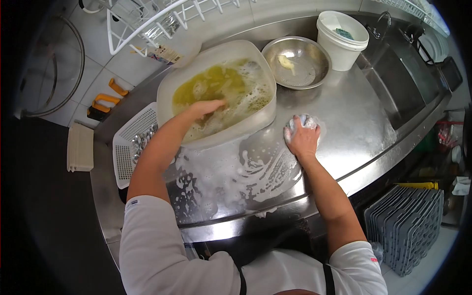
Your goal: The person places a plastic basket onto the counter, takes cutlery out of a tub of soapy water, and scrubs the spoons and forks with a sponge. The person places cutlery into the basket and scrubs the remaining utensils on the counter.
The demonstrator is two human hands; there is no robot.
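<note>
My left hand (212,106) reaches into a large whitish plastic tub (268,115) of yellowish, foamy water. Its fingers dip below the surface, so whether they hold anything is hidden. On the steel counter (339,105), to the right of the tub, my right hand (303,140) presses down with its fingers curled over a sponge (309,122) thick with white foam. Streaks of suds (221,177) spread across the counter between the tub and the front edge.
Behind my right hand stand a steel bowl (318,71) with a pale yellowish lump (285,62) and a white bucket (342,54). A sink (393,81) lies at the right. Left of the tub sits a white basket (122,160) of cutlery; a wire rack (147,37) hangs above.
</note>
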